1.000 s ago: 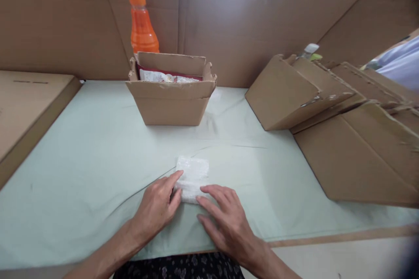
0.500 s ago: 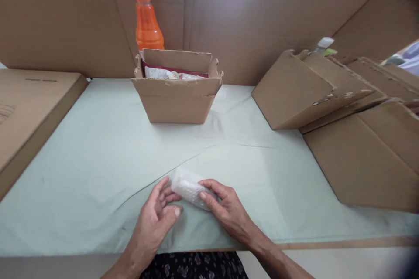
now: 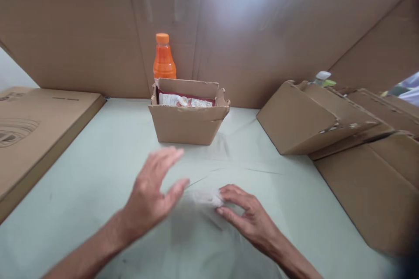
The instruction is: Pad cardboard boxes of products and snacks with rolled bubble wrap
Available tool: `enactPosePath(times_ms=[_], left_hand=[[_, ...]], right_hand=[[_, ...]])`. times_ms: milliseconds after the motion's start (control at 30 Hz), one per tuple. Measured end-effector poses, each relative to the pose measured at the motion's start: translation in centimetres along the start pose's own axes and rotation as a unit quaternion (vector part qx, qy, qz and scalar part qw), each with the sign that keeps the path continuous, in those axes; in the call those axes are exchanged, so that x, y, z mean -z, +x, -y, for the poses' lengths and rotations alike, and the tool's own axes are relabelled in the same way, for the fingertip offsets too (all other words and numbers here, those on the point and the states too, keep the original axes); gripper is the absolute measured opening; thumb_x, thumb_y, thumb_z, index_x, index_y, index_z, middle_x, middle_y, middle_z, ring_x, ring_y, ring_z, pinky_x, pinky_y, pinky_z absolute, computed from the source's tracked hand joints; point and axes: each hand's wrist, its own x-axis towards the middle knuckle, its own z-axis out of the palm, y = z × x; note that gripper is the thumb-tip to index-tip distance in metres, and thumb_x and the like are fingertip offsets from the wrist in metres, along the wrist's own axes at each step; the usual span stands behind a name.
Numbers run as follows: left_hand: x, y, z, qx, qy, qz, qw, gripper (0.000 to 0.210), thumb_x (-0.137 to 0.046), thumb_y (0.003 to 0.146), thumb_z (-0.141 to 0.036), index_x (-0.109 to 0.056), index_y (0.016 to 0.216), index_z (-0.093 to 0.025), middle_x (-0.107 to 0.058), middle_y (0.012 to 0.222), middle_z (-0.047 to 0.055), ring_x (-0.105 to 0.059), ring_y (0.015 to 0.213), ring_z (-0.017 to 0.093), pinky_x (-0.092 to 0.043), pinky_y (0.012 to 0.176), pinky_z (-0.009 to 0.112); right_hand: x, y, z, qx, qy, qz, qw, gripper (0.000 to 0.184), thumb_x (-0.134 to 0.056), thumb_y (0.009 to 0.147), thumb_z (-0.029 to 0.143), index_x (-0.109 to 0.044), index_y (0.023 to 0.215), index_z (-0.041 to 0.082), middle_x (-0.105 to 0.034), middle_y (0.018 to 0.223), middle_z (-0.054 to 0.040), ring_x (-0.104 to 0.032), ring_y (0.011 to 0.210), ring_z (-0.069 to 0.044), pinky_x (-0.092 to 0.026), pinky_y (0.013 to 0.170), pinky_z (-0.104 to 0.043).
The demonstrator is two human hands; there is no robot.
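Observation:
My right hand (image 3: 250, 218) pinches the right end of a small bundle of bubble wrap (image 3: 206, 199) between thumb and fingers, just over the pale green tablecloth (image 3: 176, 244). The bundle is whitish, see-through and smeared by motion; whether anything is inside it, I cannot tell. To its left, my left hand (image 3: 155, 187) is raised with the thumb spread away from the fingers and nothing in it. Its fingertips are blurred and point toward a small cardboard box (image 3: 188, 127) that stands farther back.
A red-and-white packet (image 3: 186, 100) sits inside the small box. Behind it stands an orange bottle (image 3: 164, 62). Larger cardboard boxes (image 3: 294, 117) line the right side, a bottle cap showing over one. At left lies a flat carton (image 3: 49, 139). A cardboard wall (image 3: 248, 43) closes the back.
My left hand has come away from the bubble wrap, rising forward and opening wider. My right hand keeps hold of the bundle. The view has tilted up, showing more above the wall.

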Motion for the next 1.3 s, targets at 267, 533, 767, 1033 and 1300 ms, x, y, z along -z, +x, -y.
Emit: enactPosePath(times_ms=[267, 533, 767, 1033, 1300], left_hand=[[-0.6, 11.0, 7.4, -0.057, 0.132, -0.003, 0.99, 0.016, -0.052, 0.083, -0.009, -0.066, 0.086, -0.016, -0.071, 0.081, 0.003, -0.068, 0.086, 0.021, -0.045, 0.108, 0.05], [3.8, 1.8, 0.8, -0.091, 0.12, 0.031, 0.988, 0.022, -0.054, 0.087, -0.003, -0.062, 0.097, -0.02, -0.074, 0.091, 0.0, -0.068, 0.089, 0.016, -0.035, 0.117, 0.047], [5.3, -2.0, -1.0, -0.112, 0.109, 0.039, 0.987, 0.03, -0.055, 0.081, -0.002, -0.063, 0.104, -0.019, -0.076, 0.092, 0.001, -0.069, 0.095, 0.017, -0.025, 0.125, 0.046], [4.9, -2.1, -1.3, -0.061, 0.117, -0.036, 0.991, 0.033, -0.06, 0.082, -0.005, -0.062, 0.109, -0.025, -0.072, 0.103, 0.003, -0.064, 0.114, 0.023, -0.033, 0.121, 0.054], [4.5, -8.0, 2.6, 0.276, -0.027, -0.105, 0.955, 0.05, -0.066, 0.089, -0.033, -0.053, 0.137, -0.032, -0.054, 0.143, 0.006, -0.055, 0.131, 0.029, -0.042, 0.117, 0.052]], right_hand=[[8.8, 5.3, 5.4, 0.055, -0.19, -0.114, 0.974, 0.02, -0.062, 0.095, 0.043, -0.07, 0.094, 0.025, -0.073, 0.082, -0.0019, -0.066, 0.066, -0.015, -0.053, 0.06, -0.026], [9.9, 12.4, 10.0, 0.207, -0.29, -0.123, 0.926, 0.015, -0.062, 0.096, 0.034, -0.072, 0.093, 0.023, -0.071, 0.083, 0.0029, -0.063, 0.07, -0.009, -0.048, 0.066, -0.024], [2.0, 17.8, 8.7, 0.205, -0.373, 0.23, 0.875, 0.014, -0.068, 0.078, 0.009, -0.067, 0.067, 0.019, -0.066, 0.062, -0.0007, -0.061, 0.059, -0.015, -0.041, 0.059, -0.027], [0.2, 18.9, 8.2, 0.165, -0.373, 0.311, 0.859, 0.013, -0.068, 0.08, 0.008, -0.073, 0.076, 0.02, -0.072, 0.068, -0.0011, -0.064, 0.06, -0.015, -0.041, 0.055, -0.026], [12.5, 6.3, 5.4, -0.003, -0.329, -0.173, 0.928, 0.019, -0.065, 0.093, 0.041, -0.075, 0.101, 0.026, -0.079, 0.091, -0.0017, -0.073, 0.078, -0.015, -0.054, 0.068, -0.027]])
